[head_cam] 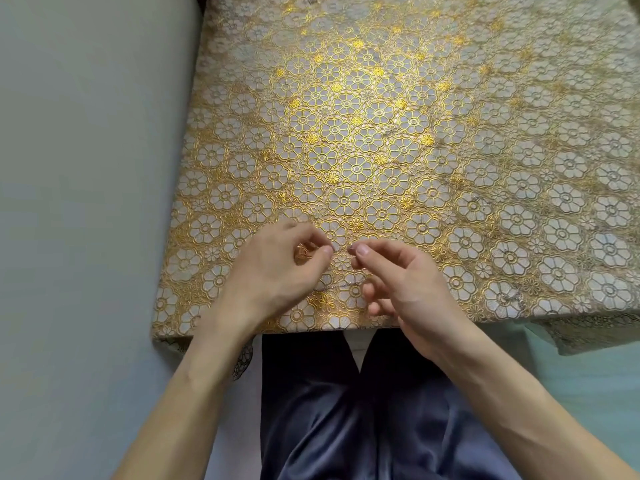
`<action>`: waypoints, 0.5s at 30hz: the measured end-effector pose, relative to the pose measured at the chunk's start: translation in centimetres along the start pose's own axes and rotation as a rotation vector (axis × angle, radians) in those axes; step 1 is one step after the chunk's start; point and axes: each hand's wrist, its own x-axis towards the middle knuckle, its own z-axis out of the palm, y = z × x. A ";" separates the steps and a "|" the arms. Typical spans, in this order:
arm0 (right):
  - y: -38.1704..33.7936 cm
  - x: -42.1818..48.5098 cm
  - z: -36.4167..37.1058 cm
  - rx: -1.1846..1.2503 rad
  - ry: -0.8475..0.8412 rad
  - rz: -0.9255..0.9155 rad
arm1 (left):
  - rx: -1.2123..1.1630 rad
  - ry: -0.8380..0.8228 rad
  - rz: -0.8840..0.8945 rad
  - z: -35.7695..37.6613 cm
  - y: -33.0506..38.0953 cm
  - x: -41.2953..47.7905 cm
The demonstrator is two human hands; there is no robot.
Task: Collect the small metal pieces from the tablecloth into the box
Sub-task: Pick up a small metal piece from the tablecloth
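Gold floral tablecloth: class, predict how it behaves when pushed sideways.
The gold floral lace-patterned tablecloth is probably floppy: its near edge hangs limply. Its glossy sheen suggests slipperiness, and creases on its right side hint it would bunch.

A plain grey surface (pixel 86 168) fills the whole left side. At the near centre, dark blue satin trousers (pixel 329 410) cover the person's lap. A pale teal floor (pixel 571 368) shows at the near right.

Left hand (pixel 277 268), right hand (pixel 405 282) close together; fingers curled, thumbs near fingertips
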 end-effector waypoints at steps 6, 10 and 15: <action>0.0 0.9 -0.3 -0.083 0.045 -0.036 | -0.072 0.149 0.080 1.4 0.4 0.0; 0.0 0.8 -0.5 -0.095 0.057 -0.030 | -0.145 0.256 0.091 2.5 0.5 -0.3; 0.3 0.9 -0.4 -0.120 0.064 -0.079 | -0.149 0.350 0.129 3.1 0.6 -0.6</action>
